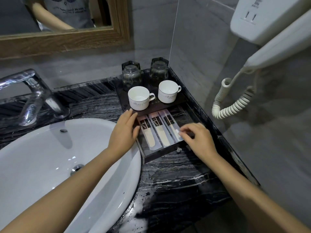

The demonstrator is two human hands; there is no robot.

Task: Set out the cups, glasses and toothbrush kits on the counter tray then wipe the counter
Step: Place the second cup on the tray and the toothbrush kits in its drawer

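A dark counter tray (161, 152) sits in the right corner of the black marble counter (176, 182). At its back stand two upturned glasses (131, 74) (159, 69). In front of them are two white cups (138, 98) (167, 91), upright. Three toothbrush kits (148, 132) (160, 130) (171, 125) lie side by side in the tray's front section. My left hand (123, 132) rests flat along the tray's left edge, fingers apart. My right hand (198, 140) pinches the lower end of the rightmost kit.
A white basin (50, 165) fills the left, with a chrome tap (33, 95) behind it. A wall hair dryer (269, 39) with a coiled cord (235, 101) hangs at the right. A wood-framed mirror (67, 39) is above. Water drops lie on the near counter.
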